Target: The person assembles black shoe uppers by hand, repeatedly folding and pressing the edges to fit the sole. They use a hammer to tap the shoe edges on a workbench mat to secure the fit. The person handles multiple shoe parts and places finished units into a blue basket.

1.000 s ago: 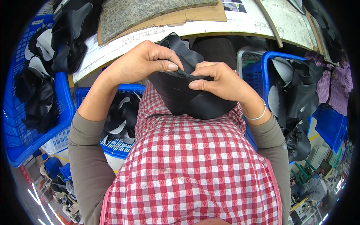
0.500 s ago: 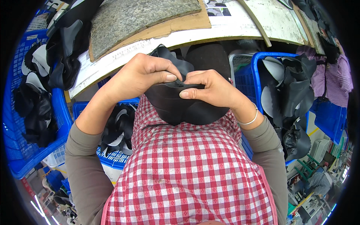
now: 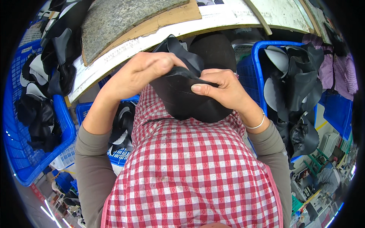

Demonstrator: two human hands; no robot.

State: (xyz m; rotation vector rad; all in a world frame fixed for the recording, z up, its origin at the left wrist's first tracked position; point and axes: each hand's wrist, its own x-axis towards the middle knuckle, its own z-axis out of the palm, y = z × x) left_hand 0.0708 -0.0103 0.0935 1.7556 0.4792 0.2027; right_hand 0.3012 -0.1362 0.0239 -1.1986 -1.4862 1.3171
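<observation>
A black leather shoe upper hangs in front of my apron, its rounded lower part against my lap and its top edge between my hands. My right hand pinches that edge, thumb on the near face and fingers behind. At the edge's left side, my left hand holds the upper with its fingers reaching over and behind; their tips are hidden. The left thumb is raised off the near face. A loose flap of the same black material stands up behind the edge.
The white worktable ahead bears a stone slab on brown board and a wooden strip. Blue baskets with black and grey pieces stand at left, beneath my left arm and at right. A checked purple garment hangs far right.
My left thumb has lifted from the edge, and that hand has shifted slightly up and left. The upper's edge now tilts, with more of its near face showing. The right hand keeps its pinch.
</observation>
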